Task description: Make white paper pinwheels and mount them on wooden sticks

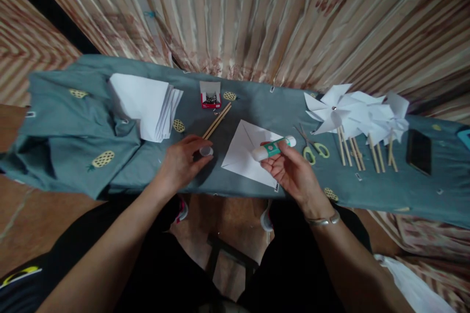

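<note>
The right hand (293, 173) holds a glue stick (273, 148) up over the bench (257, 102), its fingers (273, 164) curled closed around the white tube with the green label facing up. The stick lies nearly level, one end pointing toward the left hand, the other toward the scissors. A metal bangle (325, 220) sits on that wrist.

The left hand (181, 161) rests low on the blue cloth, its fingers (200, 144) pinched narrow around a small white cap (206, 150), which sits right at the fingertips and touches the cloth.

Between the two hands, just under the glue stick, lies a square white paper sheet (244, 154) with creases running corner to corner, turned like a diamond. Just beyond the left fingertips lie two wooden sticks (217, 121), side by side and slanting away, and past their far end stands a small red box (210, 95), open, with something dark and metallic inside. Farther off to the left side of that hand is a stack of white paper (145, 105).

Just outside the right fingers lie green-handled scissors (312, 146). Beyond those, several finished white paper pinwheels (352, 112) on wooden sticks lie together, and past them a dark phone (418, 151) lies flat.
</note>
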Demonstrator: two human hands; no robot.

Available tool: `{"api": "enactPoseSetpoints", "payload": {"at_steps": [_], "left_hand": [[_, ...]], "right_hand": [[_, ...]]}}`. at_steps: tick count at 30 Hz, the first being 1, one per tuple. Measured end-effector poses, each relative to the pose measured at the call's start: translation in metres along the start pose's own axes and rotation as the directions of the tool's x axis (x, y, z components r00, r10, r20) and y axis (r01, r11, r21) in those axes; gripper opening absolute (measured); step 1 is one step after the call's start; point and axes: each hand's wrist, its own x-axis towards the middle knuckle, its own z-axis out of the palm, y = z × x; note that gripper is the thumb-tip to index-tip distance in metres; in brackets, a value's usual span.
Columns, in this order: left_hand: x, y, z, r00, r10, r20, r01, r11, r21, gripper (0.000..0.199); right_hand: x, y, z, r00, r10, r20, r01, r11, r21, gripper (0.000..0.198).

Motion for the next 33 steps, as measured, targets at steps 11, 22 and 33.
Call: {"api": "enactPoseSetpoints", "payload": {"at_steps": [11,22,33], "left_hand": [[0.0,0.026,0.022,0.997,-0.074,-0.015,0.064,0.939,-0.337,0.028],[0.0,0.027,0.028,0.993,0.081,-0.085,-0.105,0.936,-0.337,0.018],[-0.001,0.025,0.027,0.994,0.057,-0.091,-0.083,0.943,-0.323,0.031]], "right_hand": [[-0.001,0.002,0.021,0.997,0.038,0.066,-0.053,0.971,0.232,0.026],[-0.002,0.005,0.021,0.996,0.025,0.089,-0.042,0.979,0.199,0.024],[-0.001,0.011,0.018,0.995,-0.054,0.088,0.053,0.999,0.008,0.026]]}}
